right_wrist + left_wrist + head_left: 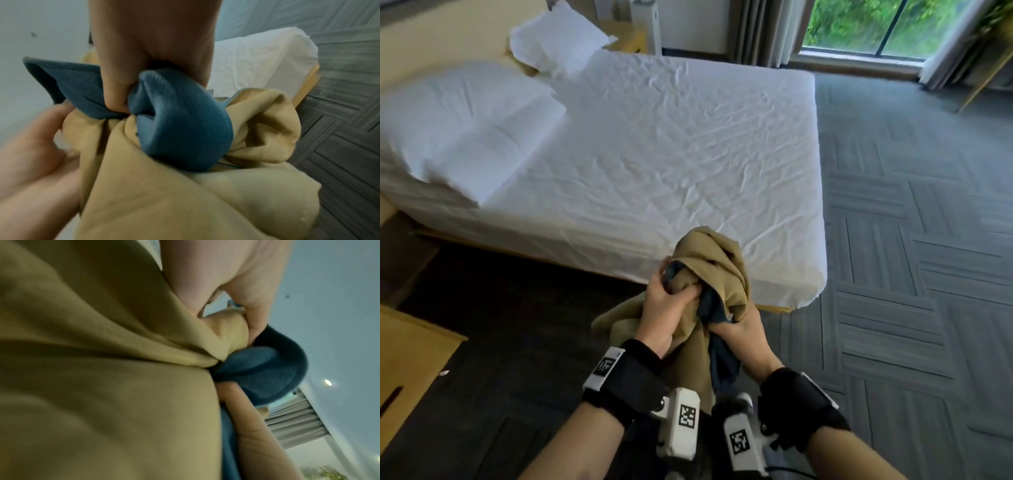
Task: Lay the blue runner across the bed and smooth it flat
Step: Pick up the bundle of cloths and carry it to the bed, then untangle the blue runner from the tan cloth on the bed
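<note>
The runner is a bunched cloth, tan on one face and blue on the other, held up in front of the near edge of the white bed, close to its foot corner. My left hand grips the bundle from the left, fingers curled into the tan folds. From below on the right, my right hand clutches it where blue shows. In the right wrist view the right hand pinches a blue fold, with the left hand beside it. The left wrist view shows tan cloth and a blue fold.
Two white pillows lie at the head of the bed, far left. A wooden cabinet stands at my lower left. Grey patterned carpet stretches past the foot of the bed to a window with curtains.
</note>
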The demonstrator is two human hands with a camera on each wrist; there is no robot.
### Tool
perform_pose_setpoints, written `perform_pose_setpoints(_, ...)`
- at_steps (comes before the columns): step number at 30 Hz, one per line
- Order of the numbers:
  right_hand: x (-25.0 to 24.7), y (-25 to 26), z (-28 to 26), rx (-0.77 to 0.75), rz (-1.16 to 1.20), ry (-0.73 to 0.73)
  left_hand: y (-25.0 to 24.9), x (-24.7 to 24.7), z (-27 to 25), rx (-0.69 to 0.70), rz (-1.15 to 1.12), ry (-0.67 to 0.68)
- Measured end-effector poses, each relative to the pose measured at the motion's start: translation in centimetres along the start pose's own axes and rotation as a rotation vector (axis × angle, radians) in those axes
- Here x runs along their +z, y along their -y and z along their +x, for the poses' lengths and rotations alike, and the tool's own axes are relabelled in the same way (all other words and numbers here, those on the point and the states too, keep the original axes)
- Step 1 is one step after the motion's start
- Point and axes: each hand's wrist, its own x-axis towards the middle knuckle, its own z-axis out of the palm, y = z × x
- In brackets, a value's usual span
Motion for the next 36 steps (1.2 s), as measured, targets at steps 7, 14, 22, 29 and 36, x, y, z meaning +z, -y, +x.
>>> perform_pose_setpoints(7, -4.9, 2.3, 15.4, 0.112, 0.15, -0.079, -1.0, 2.4, 14.0, -0.01, 0.44, 0.221)
perform_pose_setpoints(14, -10.3, 4.4, 29.6, 0.207, 0.171, -0.064, -1.5, 10.7, 25.7, -0.203, 0.253, 0.219)
perform_pose_setpoints(22, -14.6, 6.3, 43.2, 0.196, 0.106, -0.121, -1.9, 18.6, 39.8, -0.154, 0.306, 0.122)
perform_pose_setpoints(29, -19.5, 3.3, 54.0, 0.305, -0.029, -0.315, 0.6, 17.4, 52.7, -0.265, 0.577, 0.176)
perform_pose_setpoints(36, -19.5, -3.2, 56.1, 0.569, -0.347, -0.234, 5.6, 14.7, 59.2, -0.506, 0.873, 0.372)
